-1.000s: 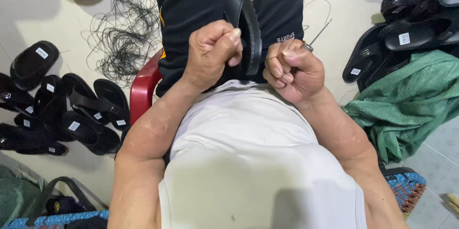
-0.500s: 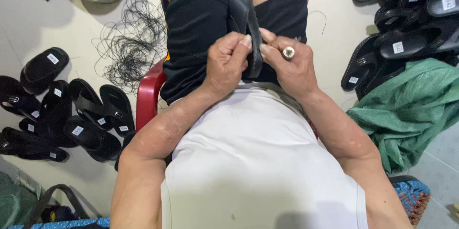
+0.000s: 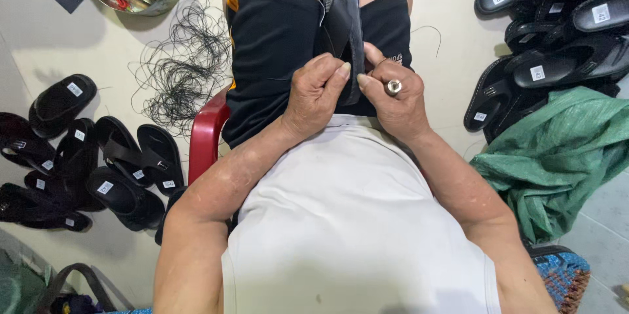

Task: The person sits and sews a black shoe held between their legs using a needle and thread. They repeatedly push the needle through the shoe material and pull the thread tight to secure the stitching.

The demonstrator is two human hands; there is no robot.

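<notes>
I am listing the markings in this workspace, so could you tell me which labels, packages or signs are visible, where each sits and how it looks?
White stickers: small squares on the footbeds of the black sandals lying on the floor at left.
White stickers: small squares on the black sandals piled at upper right.
Shorts print: small pale lettering on the black shorts, just above the right hand.
No packages, signs or screens show.

Both bare forearms are angling inward over the lap; the left hand [image 3: 316,94] and right hand [image 3: 392,99] are meeting thumb to thumb, fingers curled, pinching.
</notes>
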